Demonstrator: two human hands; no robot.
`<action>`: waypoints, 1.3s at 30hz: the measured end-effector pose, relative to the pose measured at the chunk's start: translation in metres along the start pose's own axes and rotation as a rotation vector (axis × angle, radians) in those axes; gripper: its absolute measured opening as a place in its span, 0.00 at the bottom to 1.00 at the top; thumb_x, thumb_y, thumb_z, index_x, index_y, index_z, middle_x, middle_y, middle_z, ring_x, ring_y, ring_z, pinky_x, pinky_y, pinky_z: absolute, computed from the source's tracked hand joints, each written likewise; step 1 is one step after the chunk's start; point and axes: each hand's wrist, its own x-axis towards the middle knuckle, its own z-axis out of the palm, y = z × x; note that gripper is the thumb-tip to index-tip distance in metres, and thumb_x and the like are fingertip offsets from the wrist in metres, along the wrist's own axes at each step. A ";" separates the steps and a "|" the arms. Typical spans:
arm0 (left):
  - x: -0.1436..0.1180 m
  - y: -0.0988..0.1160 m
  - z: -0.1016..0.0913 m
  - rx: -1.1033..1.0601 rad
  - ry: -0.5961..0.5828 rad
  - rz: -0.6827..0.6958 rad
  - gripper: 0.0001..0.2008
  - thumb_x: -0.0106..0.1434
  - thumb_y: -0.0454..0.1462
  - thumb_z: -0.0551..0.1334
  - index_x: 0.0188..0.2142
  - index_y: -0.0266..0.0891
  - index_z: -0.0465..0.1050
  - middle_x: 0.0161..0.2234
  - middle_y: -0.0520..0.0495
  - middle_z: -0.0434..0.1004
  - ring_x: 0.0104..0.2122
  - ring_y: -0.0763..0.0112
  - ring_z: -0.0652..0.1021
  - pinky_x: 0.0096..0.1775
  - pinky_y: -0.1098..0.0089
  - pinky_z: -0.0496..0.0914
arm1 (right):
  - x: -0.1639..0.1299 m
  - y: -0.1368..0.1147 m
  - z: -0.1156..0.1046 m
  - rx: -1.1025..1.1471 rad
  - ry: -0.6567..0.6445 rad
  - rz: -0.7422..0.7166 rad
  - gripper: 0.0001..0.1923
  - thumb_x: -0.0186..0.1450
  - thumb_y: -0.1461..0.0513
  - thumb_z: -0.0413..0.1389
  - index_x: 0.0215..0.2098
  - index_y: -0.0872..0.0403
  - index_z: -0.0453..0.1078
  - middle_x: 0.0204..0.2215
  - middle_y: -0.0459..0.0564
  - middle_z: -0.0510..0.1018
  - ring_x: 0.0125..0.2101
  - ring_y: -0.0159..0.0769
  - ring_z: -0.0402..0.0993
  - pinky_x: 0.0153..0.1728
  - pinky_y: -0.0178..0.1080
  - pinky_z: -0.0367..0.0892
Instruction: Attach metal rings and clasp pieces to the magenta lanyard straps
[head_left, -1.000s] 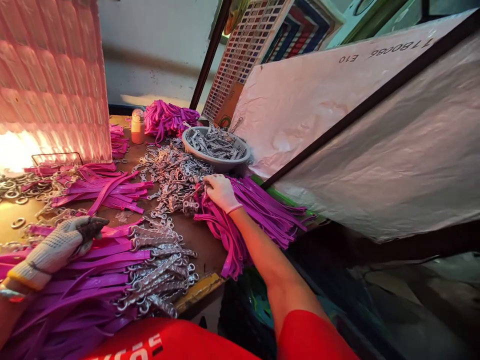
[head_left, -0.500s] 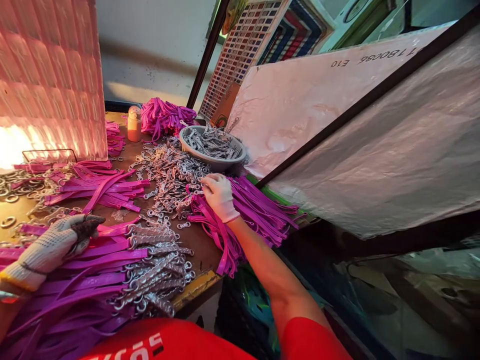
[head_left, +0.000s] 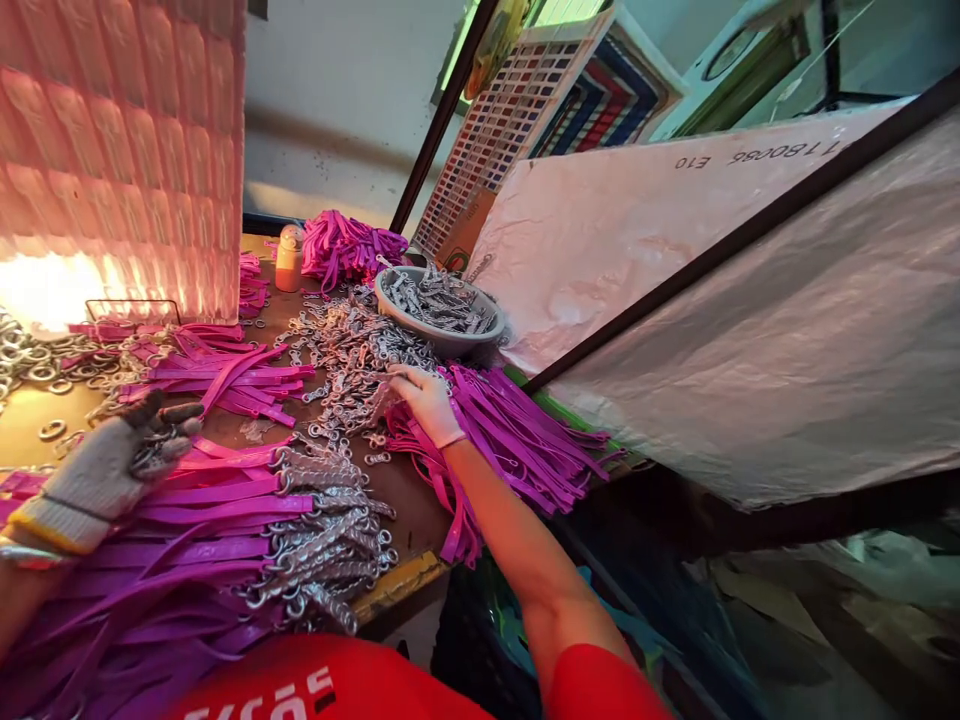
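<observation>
My left hand (head_left: 105,480), in a dotted white work glove with darkened fingertips, is curled palm up around small metal rings (head_left: 154,455). Below it lie purple straps (head_left: 217,525), with braided silver chain pieces (head_left: 330,550) attached at their right ends. My right hand (head_left: 429,405), also in a white glove, reaches with outstretched fingers to the edge of a heap of silver chain links (head_left: 352,350). Its fingertips touch the heap, and the thumb side is partly hidden. Beside that wrist another bundle of purple straps (head_left: 525,440) hangs over the table edge.
A grey bowl (head_left: 442,340) of silver metal pieces stands behind the heap. Farther back are an orange-and-clear bottle (head_left: 289,260) and more purple straps (head_left: 349,245). A translucent ribbed panel (head_left: 127,150) rises at left by loose rings (head_left: 37,360). A dark bar (head_left: 720,240) crosses the wrapped boards (head_left: 637,220).
My left hand has turned palm up, showing the metal rings in it. My right hand has shifted slightly left and its fingers reach farther over the chain links. The view has moved a little.
</observation>
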 end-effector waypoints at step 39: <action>-0.069 -0.095 0.012 -0.221 -0.415 0.402 0.34 0.65 0.44 0.61 0.67 0.35 0.55 0.21 0.54 0.70 0.17 0.77 0.65 0.19 0.77 0.59 | -0.085 -0.223 0.032 0.310 -0.474 -0.243 0.21 0.72 0.55 0.52 0.60 0.52 0.66 0.54 0.55 0.76 0.53 0.42 0.72 0.56 0.45 0.66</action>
